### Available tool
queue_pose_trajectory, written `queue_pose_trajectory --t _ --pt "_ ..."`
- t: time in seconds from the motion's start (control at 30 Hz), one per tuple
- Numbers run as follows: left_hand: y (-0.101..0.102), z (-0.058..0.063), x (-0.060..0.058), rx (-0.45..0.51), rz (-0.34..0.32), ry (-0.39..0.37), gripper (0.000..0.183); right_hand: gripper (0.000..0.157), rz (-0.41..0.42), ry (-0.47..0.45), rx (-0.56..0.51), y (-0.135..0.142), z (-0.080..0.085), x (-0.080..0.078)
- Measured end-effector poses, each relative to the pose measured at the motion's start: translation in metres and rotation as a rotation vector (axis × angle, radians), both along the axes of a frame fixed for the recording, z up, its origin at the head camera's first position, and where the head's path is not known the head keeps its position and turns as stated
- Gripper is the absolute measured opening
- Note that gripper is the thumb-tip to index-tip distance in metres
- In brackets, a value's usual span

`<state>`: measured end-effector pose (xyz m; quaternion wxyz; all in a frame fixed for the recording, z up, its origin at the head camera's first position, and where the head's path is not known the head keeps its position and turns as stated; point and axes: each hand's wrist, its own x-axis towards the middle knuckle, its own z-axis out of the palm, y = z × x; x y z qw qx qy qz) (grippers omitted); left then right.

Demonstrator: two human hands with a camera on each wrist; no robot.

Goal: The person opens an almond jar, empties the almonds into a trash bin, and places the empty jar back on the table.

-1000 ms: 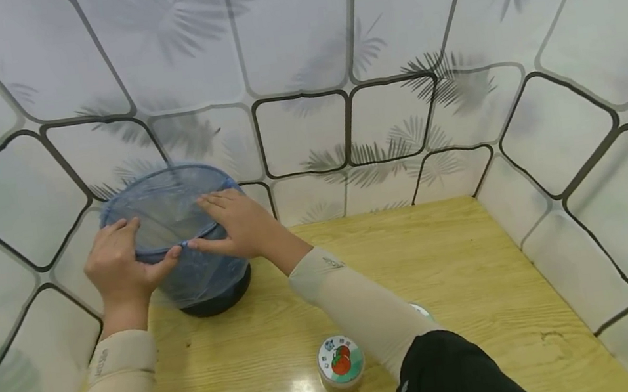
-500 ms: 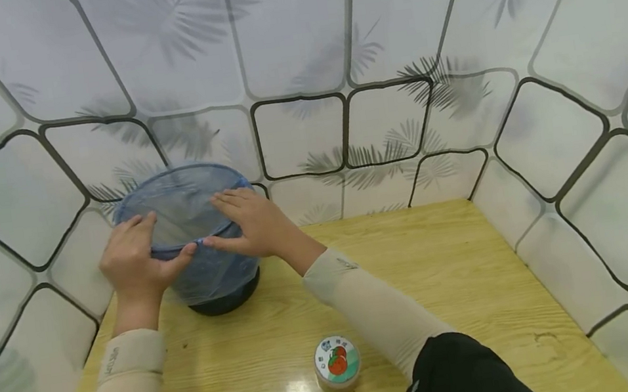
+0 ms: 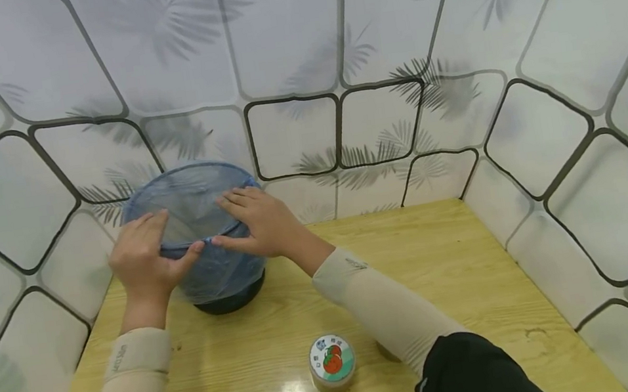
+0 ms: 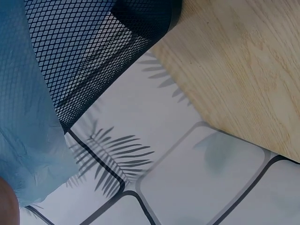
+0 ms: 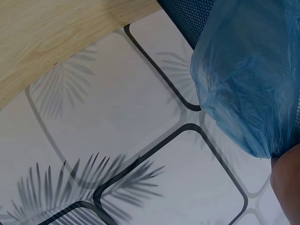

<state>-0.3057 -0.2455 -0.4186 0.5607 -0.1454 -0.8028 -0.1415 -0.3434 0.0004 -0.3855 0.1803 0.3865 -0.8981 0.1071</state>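
A mesh waste bin [image 4: 79,51] with a dark base [image 3: 232,297] stands at the back left of the table, lined with a thin blue trash bag [image 3: 216,268]. The bag is folded over the rim and hangs down outside. My left hand [image 3: 146,254] grips the bag at the left front rim, its fingers over the edge. From the right, my right hand [image 3: 260,223] holds the rim, fingers across the top. Both thumbs almost meet at a small bunched spot of bag at the front. The right wrist view shows the bag [image 5: 248,89] gathered beside a finger.
A small round container [image 3: 333,364] with a tomato label stands on the wooden table [image 3: 418,262]. Another round thing [image 3: 388,352] is mostly hidden behind my right forearm. Patterned walls [image 3: 300,135] enclose the table at the back and both sides.
The bin, with both hands on its rim, has shifted to the right along the table. The right forearm has moved right too, and the second round thing now peeks out on its left side.
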Motion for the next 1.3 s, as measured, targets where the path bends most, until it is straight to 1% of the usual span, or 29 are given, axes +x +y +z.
queue_pose_trajectory --t 0.1,0.2,0.47,0.6,0.73,0.93,1.03,1.3 --pt "0.007 -0.002 -0.001 0.005 -0.030 0.013 0.109 0.079 0.000 -0.003 -0.011 0.007 0.000 0.002" --pt "0.013 -0.003 -0.003 0.001 -0.041 0.015 0.108 0.076 -0.003 0.007 -0.016 0.014 -0.002 0.003" --pt "0.025 -0.005 -0.009 0.024 -0.093 -0.007 0.106 0.074 -0.006 0.076 -0.014 0.030 -0.004 0.004" --pt "0.033 -0.005 -0.010 0.029 -0.105 0.004 0.105 0.074 0.001 0.082 -0.031 0.039 -0.005 0.005" --pt "0.041 -0.005 -0.009 0.029 -0.111 0.003 0.106 0.074 -0.011 0.094 -0.031 0.046 -0.006 0.008" --pt "0.051 -0.008 -0.009 0.042 -0.126 0.002 0.105 0.073 -0.019 0.106 -0.036 0.056 -0.007 0.013" --pt "0.055 -0.009 -0.010 0.047 -0.139 0.014 0.104 0.073 -0.024 0.109 -0.044 0.060 -0.007 0.015" --pt "0.071 -0.008 -0.015 0.079 -0.202 0.065 0.100 0.073 -0.048 0.139 -0.059 0.075 -0.010 0.016"
